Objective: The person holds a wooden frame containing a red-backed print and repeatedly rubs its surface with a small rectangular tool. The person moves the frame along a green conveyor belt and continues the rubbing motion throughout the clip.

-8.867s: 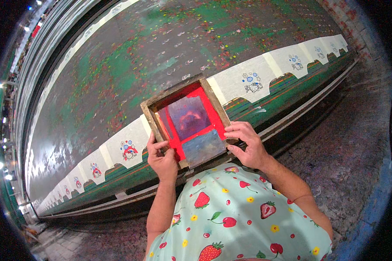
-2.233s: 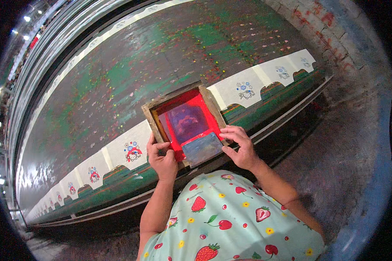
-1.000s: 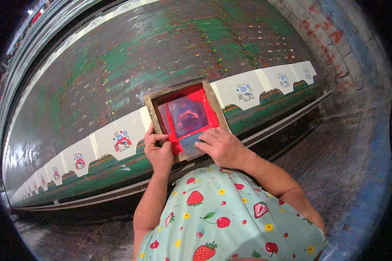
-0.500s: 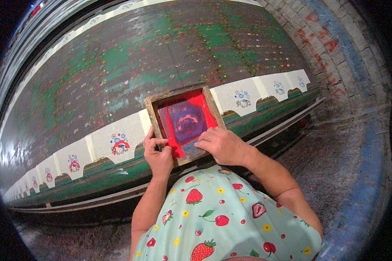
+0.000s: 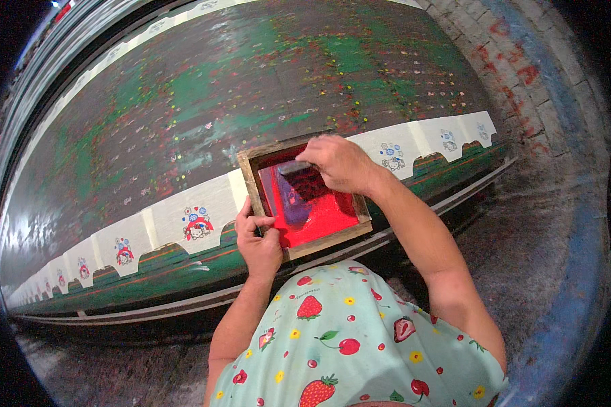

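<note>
A wooden-framed printing screen [image 5: 330, 243] lies over the strip of white pieces at the table's near edge. Wet red ink [image 5: 329, 218] covers much of its mesh, with a purple patch showing at the left. My left hand [image 5: 261, 247] is closed on the frame's lower left side, thumb on the inner side. Up at the far part of the screen, my right hand [image 5: 343, 165] grips a dark squeegee [image 5: 294, 167], most of it hidden under the fingers. Left of the frame, a white piece [image 5: 163, 228] bears a red and blue cartoon print.
The long table [image 5: 204, 122] is dark and green, speckled with old paint. More printed white pieces [image 5: 445, 136] run on to the right, showing blue motifs. A metal rail [image 5: 448, 195] follows the near edge. Block paving with a blue stripe [image 5: 557, 88] lies at the right.
My right hand has gone from the near side of the screen to its far side with the squeegee. Red ink now covers the near part. My left hand stays on the frame.
</note>
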Available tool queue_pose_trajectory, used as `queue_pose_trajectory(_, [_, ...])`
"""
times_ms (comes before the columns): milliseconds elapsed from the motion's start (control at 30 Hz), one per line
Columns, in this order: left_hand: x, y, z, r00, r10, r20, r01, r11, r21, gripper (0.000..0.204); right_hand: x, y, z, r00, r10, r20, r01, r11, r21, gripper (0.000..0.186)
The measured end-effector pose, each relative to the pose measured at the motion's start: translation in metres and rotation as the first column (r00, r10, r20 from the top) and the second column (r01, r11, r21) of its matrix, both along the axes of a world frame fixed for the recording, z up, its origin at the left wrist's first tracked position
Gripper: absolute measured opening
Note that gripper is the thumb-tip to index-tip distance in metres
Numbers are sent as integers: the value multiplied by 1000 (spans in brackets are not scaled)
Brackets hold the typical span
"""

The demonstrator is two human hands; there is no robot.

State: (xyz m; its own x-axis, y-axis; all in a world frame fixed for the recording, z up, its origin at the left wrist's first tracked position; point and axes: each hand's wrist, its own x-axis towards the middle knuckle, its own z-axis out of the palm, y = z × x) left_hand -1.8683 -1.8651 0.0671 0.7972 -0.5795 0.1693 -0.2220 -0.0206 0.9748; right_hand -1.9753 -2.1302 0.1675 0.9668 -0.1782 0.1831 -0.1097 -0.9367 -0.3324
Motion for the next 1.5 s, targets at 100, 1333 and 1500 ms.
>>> queue_pose_trajectory(100, [0, 1, 1, 1000, -8, -3, 8, 1000, -2, 21, 4, -2, -5, 999, -26, 39, 26, 1000, 11, 36])
queue_pose_trajectory(1333, [-35, -41, 18, 999, -40, -5, 40, 997, -71, 22, -194, 76, -28, 846, -485, 220, 369, 832, 415, 44])
queue_pose_trajectory(1500, [-95, -104, 16, 996, -53, 72, 57, 996, -66, 23, -255, 20, -31, 821, -485, 301, 355, 847, 396, 41])
